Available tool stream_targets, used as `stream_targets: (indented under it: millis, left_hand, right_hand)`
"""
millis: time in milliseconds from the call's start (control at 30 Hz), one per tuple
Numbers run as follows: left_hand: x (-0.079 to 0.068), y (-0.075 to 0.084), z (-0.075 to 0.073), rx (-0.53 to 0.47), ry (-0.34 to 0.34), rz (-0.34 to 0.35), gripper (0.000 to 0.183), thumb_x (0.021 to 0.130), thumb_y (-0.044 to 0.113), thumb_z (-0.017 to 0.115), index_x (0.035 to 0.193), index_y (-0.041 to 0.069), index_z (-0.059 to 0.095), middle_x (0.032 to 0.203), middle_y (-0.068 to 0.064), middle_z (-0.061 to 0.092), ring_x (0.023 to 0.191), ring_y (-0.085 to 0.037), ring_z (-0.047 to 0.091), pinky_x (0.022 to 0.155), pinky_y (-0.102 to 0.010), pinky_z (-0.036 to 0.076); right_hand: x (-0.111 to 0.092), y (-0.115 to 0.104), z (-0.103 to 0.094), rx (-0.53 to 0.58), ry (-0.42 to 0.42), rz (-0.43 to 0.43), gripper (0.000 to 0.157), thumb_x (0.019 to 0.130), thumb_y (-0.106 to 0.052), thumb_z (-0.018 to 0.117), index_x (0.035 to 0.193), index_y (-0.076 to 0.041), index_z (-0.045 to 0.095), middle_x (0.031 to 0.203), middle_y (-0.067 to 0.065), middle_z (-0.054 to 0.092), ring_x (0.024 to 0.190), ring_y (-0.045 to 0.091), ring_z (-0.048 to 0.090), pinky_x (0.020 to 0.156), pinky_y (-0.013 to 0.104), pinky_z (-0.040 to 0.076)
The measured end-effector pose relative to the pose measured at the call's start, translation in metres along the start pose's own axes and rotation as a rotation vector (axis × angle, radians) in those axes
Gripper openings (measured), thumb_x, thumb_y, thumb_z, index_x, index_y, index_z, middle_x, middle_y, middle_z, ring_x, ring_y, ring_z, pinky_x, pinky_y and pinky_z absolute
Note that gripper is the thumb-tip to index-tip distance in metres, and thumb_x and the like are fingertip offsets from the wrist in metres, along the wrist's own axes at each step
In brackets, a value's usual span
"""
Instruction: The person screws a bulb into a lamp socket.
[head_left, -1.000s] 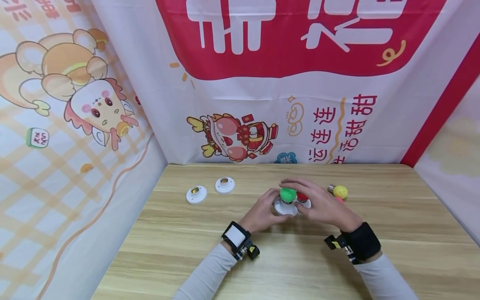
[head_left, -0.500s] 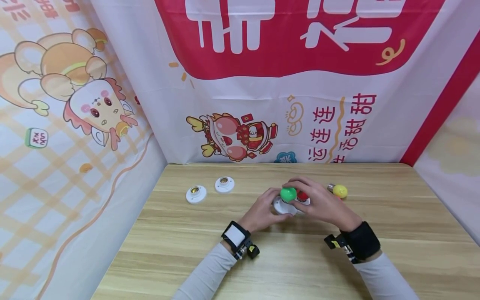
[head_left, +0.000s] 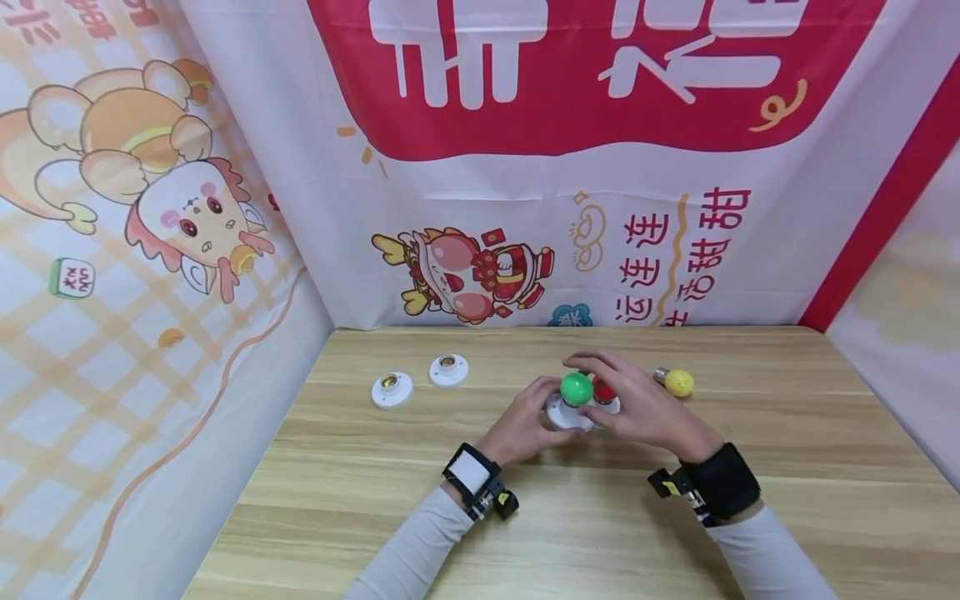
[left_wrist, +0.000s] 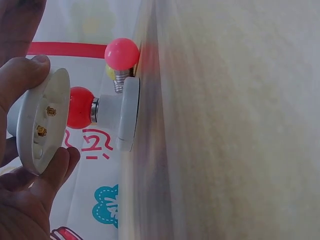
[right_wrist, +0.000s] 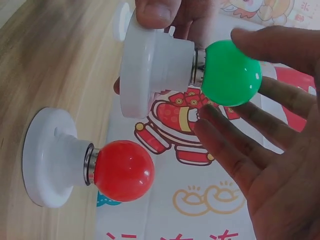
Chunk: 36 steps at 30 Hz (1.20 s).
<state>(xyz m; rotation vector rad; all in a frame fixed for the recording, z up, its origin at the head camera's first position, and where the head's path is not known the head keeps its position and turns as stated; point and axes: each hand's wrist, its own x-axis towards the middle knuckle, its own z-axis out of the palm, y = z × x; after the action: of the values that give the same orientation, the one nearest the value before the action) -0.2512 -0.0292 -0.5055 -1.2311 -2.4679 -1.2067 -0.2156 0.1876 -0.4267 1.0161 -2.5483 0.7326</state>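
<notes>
A white lamp socket (head_left: pixel 564 415) is held up off the table by my left hand (head_left: pixel 523 427), thumb and fingers gripping its round base. Its underside with brass screws faces the left wrist camera. A green light bulb (right_wrist: pixel 230 75) stands in this socket, its metal collar partly showing. Around the green bulb curls my right hand (head_left: pixel 647 408), with the thumb at one side and fingers at the other. Close by, a red bulb (right_wrist: pixel 125 171) sits in a second white socket (right_wrist: pixel 47 162) on the table, partly behind my right hand in the head view.
Two white sockets without bulbs, one nearer (head_left: pixel 392 391) and one farther (head_left: pixel 448 371), lie at the table's left. A yellow bulb (head_left: pixel 679 382) lies to the right, beyond my right hand. The left wrist view shows a pink bulb (left_wrist: pixel 122 54) near the red bulb's socket. Printed cloth (head_left: pixel 465 192) hangs behind the table.
My right hand's fingers and thumb have shifted around the green bulb, the thumb first moving onto it and then easing slightly. My left hand and the socket stay nearly in place.
</notes>
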Motion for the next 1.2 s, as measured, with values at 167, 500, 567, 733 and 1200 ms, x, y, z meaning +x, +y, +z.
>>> stream_targets:
  millis: [167, 500, 567, 733, 1200]
  left_hand:
    - [-0.0003, 0.0003, -0.0006, -0.007, 0.004, 0.004, 0.069, 0.082, 0.041, 0.074, 0.14, 0.02, 0.043, 0.135, 0.003, 0.048, 0.121, -0.008, 0.047, 0.1, -0.024, 0.045]
    - [-0.0017, 0.0025, -0.0023, 0.002, -0.002, 0.004, 0.072, 0.083, 0.04, 0.073, 0.143, 0.019, 0.04, 0.136, 0.001, 0.047, 0.121, -0.009, 0.047, 0.099, -0.022, 0.045]
    - [-0.0014, 0.0024, -0.0022, 0.0, -0.001, 0.001, 0.071, 0.082, 0.039, 0.074, 0.142, 0.02, 0.041, 0.136, 0.002, 0.047, 0.121, -0.008, 0.047, 0.099, -0.022, 0.045]
    - [-0.0009, 0.0024, -0.0021, 0.006, -0.004, -0.007, 0.067, 0.082, 0.038, 0.075, 0.139, 0.019, 0.044, 0.135, 0.002, 0.048, 0.119, -0.008, 0.048, 0.097, -0.021, 0.046]
    - [0.0, 0.0034, -0.0022, 0.002, -0.011, -0.007, 0.068, 0.083, 0.043, 0.073, 0.139, 0.019, 0.044, 0.135, 0.002, 0.047, 0.12, -0.008, 0.047, 0.099, -0.023, 0.045]
  right_hand:
    - [-0.0001, 0.0003, -0.0005, 0.026, -0.006, -0.048, 0.061, 0.081, -0.012, 0.073, 0.138, -0.022, 0.052, 0.142, 0.0, 0.048, 0.13, 0.021, 0.042, 0.1, 0.049, 0.046]
    - [0.0, -0.0008, 0.0014, 0.028, -0.006, -0.025, 0.05, 0.083, -0.018, 0.074, 0.13, -0.02, 0.059, 0.132, 0.0, 0.056, 0.122, 0.018, 0.049, 0.096, 0.043, 0.05]
    - [0.0001, -0.0008, 0.0017, 0.02, -0.005, -0.007, 0.05, 0.083, -0.021, 0.075, 0.129, -0.02, 0.059, 0.131, -0.001, 0.056, 0.12, 0.017, 0.05, 0.095, 0.042, 0.051]
    - [0.0011, -0.0008, 0.0024, -0.012, 0.003, 0.004, 0.049, 0.081, -0.027, 0.078, 0.125, -0.019, 0.059, 0.125, -0.002, 0.057, 0.113, 0.015, 0.054, 0.091, 0.04, 0.054]
    - [-0.0003, -0.0008, 0.0015, -0.024, -0.023, -0.017, 0.071, 0.078, -0.023, 0.078, 0.142, -0.024, 0.046, 0.145, 0.002, 0.043, 0.128, 0.024, 0.044, 0.096, 0.048, 0.049]
